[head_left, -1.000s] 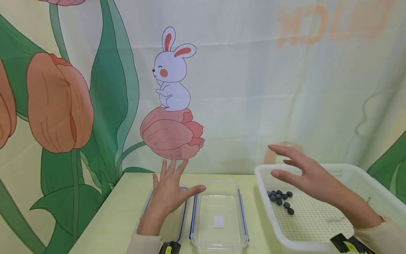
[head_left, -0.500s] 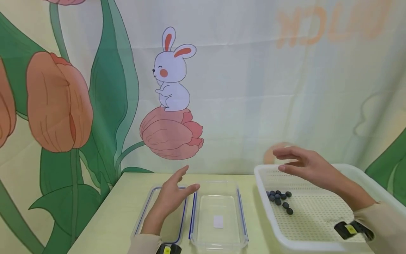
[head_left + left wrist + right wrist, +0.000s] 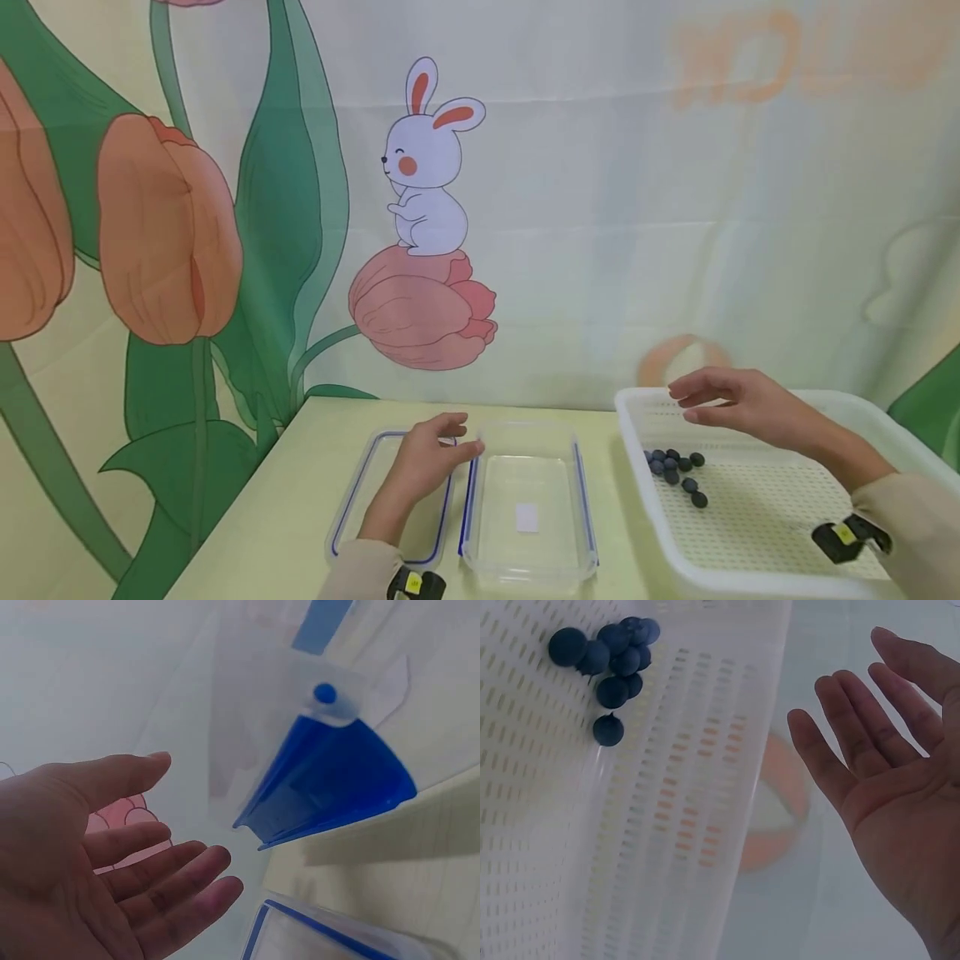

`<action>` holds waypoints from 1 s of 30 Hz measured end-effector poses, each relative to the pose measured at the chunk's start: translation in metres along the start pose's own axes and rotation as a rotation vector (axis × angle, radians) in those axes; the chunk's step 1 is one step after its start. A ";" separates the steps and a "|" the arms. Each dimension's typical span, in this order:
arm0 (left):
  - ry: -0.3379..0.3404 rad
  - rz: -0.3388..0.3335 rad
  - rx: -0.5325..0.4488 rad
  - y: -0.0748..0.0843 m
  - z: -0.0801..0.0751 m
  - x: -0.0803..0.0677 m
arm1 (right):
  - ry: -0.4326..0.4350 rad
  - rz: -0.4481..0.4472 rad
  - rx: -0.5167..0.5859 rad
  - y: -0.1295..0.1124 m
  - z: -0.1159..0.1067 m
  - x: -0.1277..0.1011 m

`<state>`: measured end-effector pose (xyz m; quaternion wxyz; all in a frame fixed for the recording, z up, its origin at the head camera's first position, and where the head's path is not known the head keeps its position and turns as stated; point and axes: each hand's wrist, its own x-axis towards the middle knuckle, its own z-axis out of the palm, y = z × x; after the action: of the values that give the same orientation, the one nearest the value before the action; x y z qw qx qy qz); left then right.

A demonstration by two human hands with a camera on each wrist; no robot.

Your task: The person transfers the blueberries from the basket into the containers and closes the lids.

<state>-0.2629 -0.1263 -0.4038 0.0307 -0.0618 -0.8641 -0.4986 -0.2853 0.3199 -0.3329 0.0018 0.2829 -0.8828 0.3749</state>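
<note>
My left hand (image 3: pixel 423 458) hovers above a clear, flat lid-like piece (image 3: pixel 371 477) with a blue rim line, its fingers loosely bent and holding nothing. Just right of it stands a clear plastic food container (image 3: pixel 525 483) with blue side clips; one clip (image 3: pixel 330 780) shows close up in the left wrist view, apart from the fingers. My right hand (image 3: pixel 750 404) hangs over the back of a white perforated basket (image 3: pixel 780 582), fingers relaxed, nothing in them. Several dark blueberries (image 3: pixel 612 692) lie clustered along the basket's left side, apart from that hand.
The pale yellow table (image 3: pixel 270 500) ends at a printed curtain (image 3: pixel 570 208) with tulips and a rabbit. A small white label (image 3: pixel 527 517) shows in the container. The basket's raised walls stand between the blueberries and the container.
My left hand, earlier spread wide and raised, has lowered and its fingers have relaxed. The right hand has drawn slightly right and down, fingers closer together. The view has shifted a little.
</note>
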 end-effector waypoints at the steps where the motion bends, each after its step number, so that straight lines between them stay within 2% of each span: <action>1: -0.007 -0.003 -0.002 0.000 0.001 0.000 | -0.010 0.002 0.004 0.004 -0.001 0.000; 11: -0.006 -0.076 -0.069 0.000 0.011 0.001 | -0.158 0.087 0.019 0.037 0.002 -0.004; 21: 0.020 -0.091 -0.079 0.000 0.013 0.000 | -0.345 0.023 0.164 0.059 0.011 -0.005; 30: 0.024 -0.098 -0.094 -0.002 0.019 0.001 | -0.439 0.035 0.189 0.076 0.022 -0.007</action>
<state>-0.2643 -0.1110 -0.4150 0.0137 -0.0147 -0.8413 -0.5402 -0.3129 0.3511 -0.4009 -0.2231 0.3414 -0.8278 0.3853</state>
